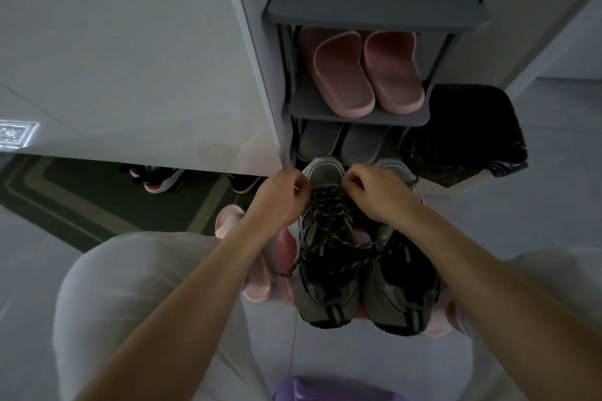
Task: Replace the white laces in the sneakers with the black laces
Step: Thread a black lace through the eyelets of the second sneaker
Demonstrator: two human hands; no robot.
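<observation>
Two grey and black sneakers stand side by side on the floor, toes pointing away from me. The left sneaker (325,270) carries a dark speckled lace (329,215) threaded through its eyelets, with loose ends trailing toward the heel. My left hand (283,195) pinches the lace at the left side near the toe. My right hand (374,192) pinches it at the right side near the toe. The right sneaker (404,290) lies partly under my right forearm. I see no white lace.
A grey shoe rack (358,114) stands just beyond the sneakers, holding pink slippers (365,75) and grey slippers (345,143). A black bin bag (469,133) sits right of it. Pink slippers (257,280) lie by my knees. A dark mat (97,198) spreads at left.
</observation>
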